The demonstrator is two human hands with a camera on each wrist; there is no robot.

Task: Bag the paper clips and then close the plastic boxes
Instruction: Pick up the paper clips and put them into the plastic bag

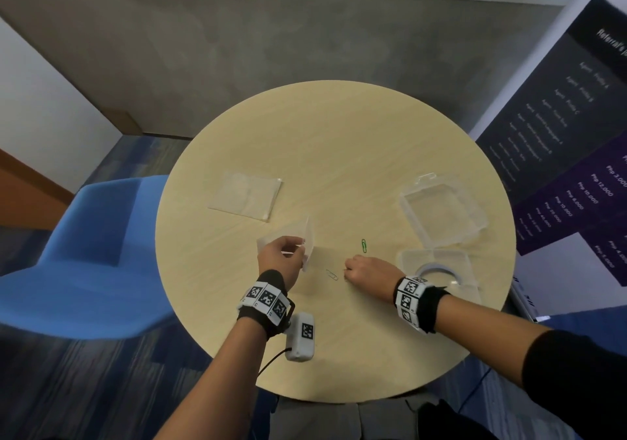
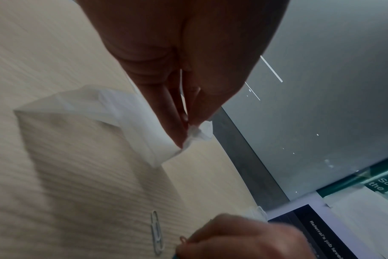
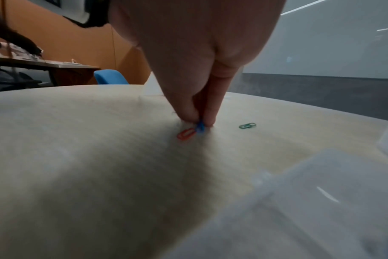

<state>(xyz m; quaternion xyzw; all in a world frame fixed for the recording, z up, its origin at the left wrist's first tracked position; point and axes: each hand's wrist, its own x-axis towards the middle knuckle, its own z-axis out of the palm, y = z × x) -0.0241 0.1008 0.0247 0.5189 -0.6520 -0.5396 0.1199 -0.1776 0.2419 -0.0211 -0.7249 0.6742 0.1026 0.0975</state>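
My left hand (image 1: 285, 256) pinches the rim of a small clear plastic bag (image 1: 305, 239) and holds it up above the round table (image 1: 339, 134); the left wrist view shows the bag (image 2: 82, 112) hanging from my fingertips (image 2: 179, 138). My right hand (image 1: 364, 270) presses down on the tabletop, fingertips (image 3: 188, 113) pinching a blue paper clip (image 3: 200, 127) that touches a red paper clip (image 3: 186, 134). A green paper clip (image 1: 364, 245) (image 3: 247, 125) lies just beyond that hand. A silver paper clip (image 1: 331, 274) (image 2: 156, 231) lies between my hands.
Two open clear plastic boxes sit at the right: an empty one (image 1: 444, 212) farther off and one (image 1: 437, 266) holding a tape roll beside my right wrist. A stack of spare bags (image 1: 246, 195) lies at the left. A blue chair (image 1: 84, 253) stands left of the table.
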